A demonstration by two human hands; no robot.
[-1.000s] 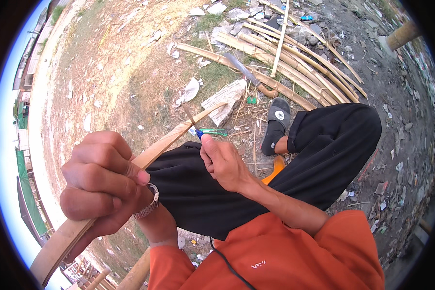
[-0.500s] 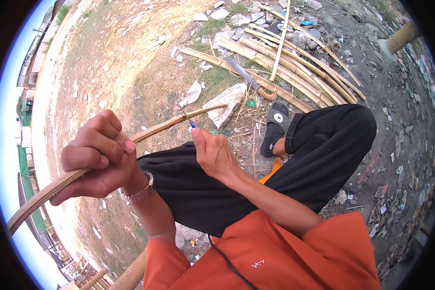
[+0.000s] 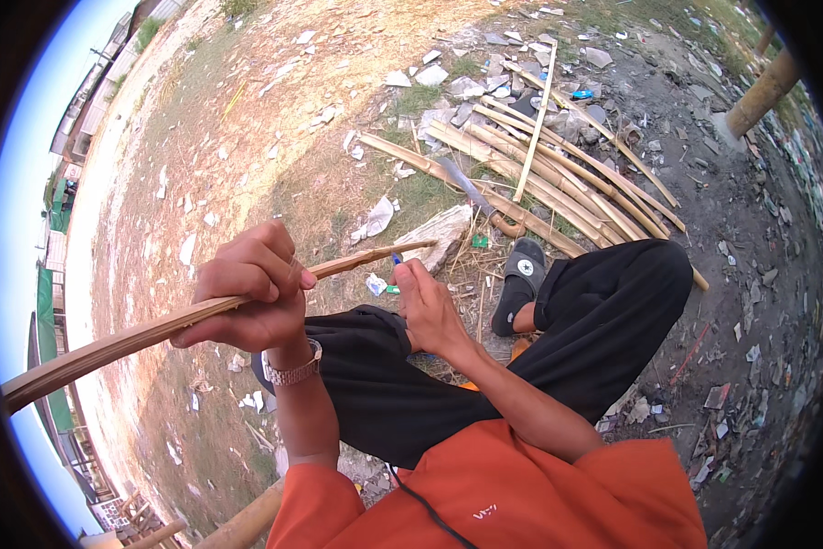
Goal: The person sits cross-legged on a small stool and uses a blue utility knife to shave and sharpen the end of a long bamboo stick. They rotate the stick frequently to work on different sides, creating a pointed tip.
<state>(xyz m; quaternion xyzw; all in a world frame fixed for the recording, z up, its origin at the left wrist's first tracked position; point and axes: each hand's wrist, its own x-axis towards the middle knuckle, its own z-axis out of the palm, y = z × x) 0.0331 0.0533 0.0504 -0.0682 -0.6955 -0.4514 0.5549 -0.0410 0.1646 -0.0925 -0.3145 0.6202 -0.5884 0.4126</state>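
Note:
A long, split bamboo strip [image 3: 109, 355] runs from the lower left up toward the middle, its narrow far end near a pale, rough block [image 3: 448, 231] on the ground. My left hand [image 3: 251, 291], with a metal-banded watch at the wrist, is wrapped round the strip. In my right hand [image 3: 432, 313] is a small knife [image 3: 397, 259] with a blue part showing, pinched close to the strip's thin end. Its blade is mostly hidden, so whether it touches the bamboo cannot be told.
Beyond my feet lies a pile of bamboo strips [image 3: 558, 174]. A machete [image 3: 466, 186] with a curved wooden handle rests across one of them, near my dark shoe [image 3: 524, 274]. Broken tiles and litter cover the ground. A round post [image 3: 763, 96] stands at the far right.
My left hand has moved right and forward with the strip. My right hand and the knife have shifted toward the strip's thin end. The whole view has tilted slightly.

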